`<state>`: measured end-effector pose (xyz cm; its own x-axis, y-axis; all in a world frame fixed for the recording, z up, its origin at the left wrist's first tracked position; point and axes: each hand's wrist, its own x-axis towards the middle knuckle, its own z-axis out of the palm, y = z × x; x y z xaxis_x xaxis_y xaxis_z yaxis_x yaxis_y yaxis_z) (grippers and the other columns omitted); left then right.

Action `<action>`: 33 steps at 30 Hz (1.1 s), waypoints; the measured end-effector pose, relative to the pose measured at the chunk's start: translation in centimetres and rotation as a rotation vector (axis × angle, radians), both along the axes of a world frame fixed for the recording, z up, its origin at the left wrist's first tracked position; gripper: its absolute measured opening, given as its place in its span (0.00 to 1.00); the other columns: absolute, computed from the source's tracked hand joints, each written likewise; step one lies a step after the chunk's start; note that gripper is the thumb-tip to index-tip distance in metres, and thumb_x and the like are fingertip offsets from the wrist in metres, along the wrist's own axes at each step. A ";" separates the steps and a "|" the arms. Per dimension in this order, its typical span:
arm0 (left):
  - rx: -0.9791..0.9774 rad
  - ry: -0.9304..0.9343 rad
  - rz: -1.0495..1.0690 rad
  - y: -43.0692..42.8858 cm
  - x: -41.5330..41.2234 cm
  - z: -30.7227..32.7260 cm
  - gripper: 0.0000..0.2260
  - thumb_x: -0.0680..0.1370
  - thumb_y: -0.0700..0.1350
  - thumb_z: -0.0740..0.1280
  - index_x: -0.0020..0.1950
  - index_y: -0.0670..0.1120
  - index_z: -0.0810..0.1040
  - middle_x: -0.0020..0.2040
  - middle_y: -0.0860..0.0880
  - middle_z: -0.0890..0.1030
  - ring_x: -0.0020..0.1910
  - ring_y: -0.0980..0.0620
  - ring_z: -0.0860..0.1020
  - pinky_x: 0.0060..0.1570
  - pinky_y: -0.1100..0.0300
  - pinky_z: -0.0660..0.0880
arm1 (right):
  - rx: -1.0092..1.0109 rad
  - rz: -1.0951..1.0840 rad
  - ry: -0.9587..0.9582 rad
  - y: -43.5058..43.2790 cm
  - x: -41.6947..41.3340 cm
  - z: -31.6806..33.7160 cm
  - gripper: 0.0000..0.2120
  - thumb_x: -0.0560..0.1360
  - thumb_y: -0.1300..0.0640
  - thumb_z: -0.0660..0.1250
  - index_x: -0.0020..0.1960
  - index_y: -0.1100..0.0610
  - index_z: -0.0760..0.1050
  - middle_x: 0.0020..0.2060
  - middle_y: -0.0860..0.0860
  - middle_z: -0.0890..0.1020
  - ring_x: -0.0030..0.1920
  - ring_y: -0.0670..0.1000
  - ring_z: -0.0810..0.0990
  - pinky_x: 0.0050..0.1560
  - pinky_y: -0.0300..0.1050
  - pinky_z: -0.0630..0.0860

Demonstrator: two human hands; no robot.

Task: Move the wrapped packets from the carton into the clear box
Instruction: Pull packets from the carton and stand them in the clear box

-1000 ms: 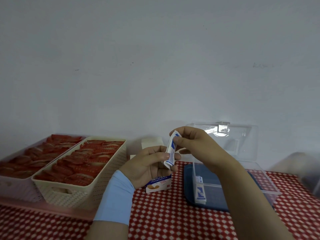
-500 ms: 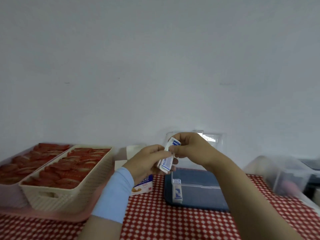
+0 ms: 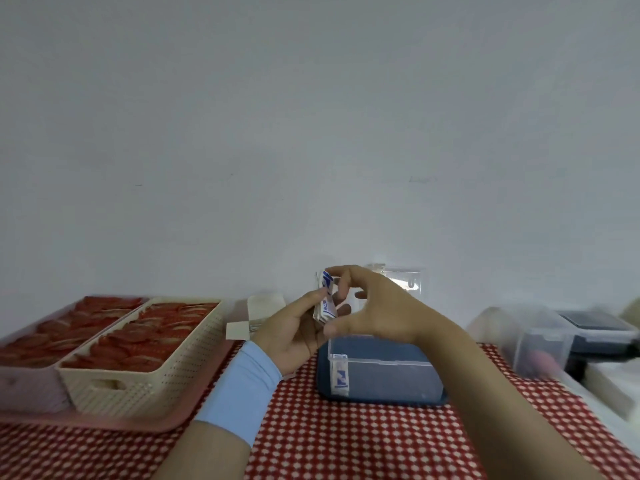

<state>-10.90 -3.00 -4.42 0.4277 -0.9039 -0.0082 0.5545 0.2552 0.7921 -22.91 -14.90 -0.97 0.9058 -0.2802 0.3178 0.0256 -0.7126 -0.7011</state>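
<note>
left grip (image 3: 294, 329): curled round packets (image 3: 325, 306) | right grip (image 3: 375, 306): fingertips (image 3: 341, 272) pinch their top | both forearms raised

Single head-worn wide-angle view, facing forward; wall (image 3: 311, 133) fills the frame above the left grip (image 3: 294, 327) and right grip (image 3: 374, 306). Both sit near the lens, low centre, with the tabletop (image 3: 346, 445) beneath them.

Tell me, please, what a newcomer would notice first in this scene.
At centre, the left hand grips blue-and-white packets while the right hand pinches their top, by the clear box. On the left, two baskets of red wrappers sit on a pink tray.
</note>
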 end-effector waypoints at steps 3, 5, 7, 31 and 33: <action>0.000 -0.028 -0.028 0.5 -0.7 0.2 0.15 0.74 0.45 0.69 0.56 0.39 0.81 0.46 0.42 0.84 0.43 0.48 0.85 0.36 0.58 0.81 | -0.098 -0.007 -0.038 0.9 0.0 -0.1 0.22 0.59 0.53 0.84 0.42 0.55 0.73 0.61 0.38 0.76 0.58 0.40 0.77 0.52 0.34 0.76; -0.013 -0.014 -0.041 0.8 -1.2 0.4 0.14 0.74 0.44 0.67 0.57 0.39 0.81 0.46 0.42 0.85 0.41 0.49 0.85 0.34 0.59 0.81 | -0.129 -0.025 -0.110 1.3 0.3 -0.4 0.20 0.59 0.56 0.83 0.39 0.57 0.73 0.55 0.44 0.77 0.52 0.48 0.80 0.48 0.42 0.80; -0.025 -0.017 -0.050 0.9 -1.5 0.5 0.15 0.74 0.44 0.67 0.57 0.38 0.80 0.46 0.42 0.85 0.41 0.49 0.85 0.33 0.60 0.81 | -0.143 -0.025 -0.145 1.3 0.4 -0.6 0.19 0.59 0.57 0.83 0.36 0.55 0.72 0.53 0.45 0.77 0.48 0.47 0.81 0.46 0.42 0.81; 0.492 -0.888 0.097 0.4 2.3 -0.5 0.09 0.82 0.49 0.64 0.54 0.45 0.80 0.52 0.47 0.85 0.53 0.49 0.83 0.51 0.57 0.80 | 0.396 -0.368 0.200 -5.6 1.5 -1.1 0.07 0.76 0.58 0.71 0.52 0.59 0.81 0.46 0.55 0.86 0.39 0.49 0.83 0.40 0.44 0.78; 0.606 -1.013 0.171 0.1 2.6 -0.9 0.10 0.82 0.49 0.64 0.49 0.45 0.80 0.50 0.48 0.85 0.48 0.51 0.82 0.47 0.61 0.80 | 0.250 -0.495 0.252 -6.5 2.4 -2.3 0.07 0.77 0.59 0.69 0.52 0.61 0.81 0.47 0.57 0.85 0.39 0.51 0.83 0.38 0.43 0.77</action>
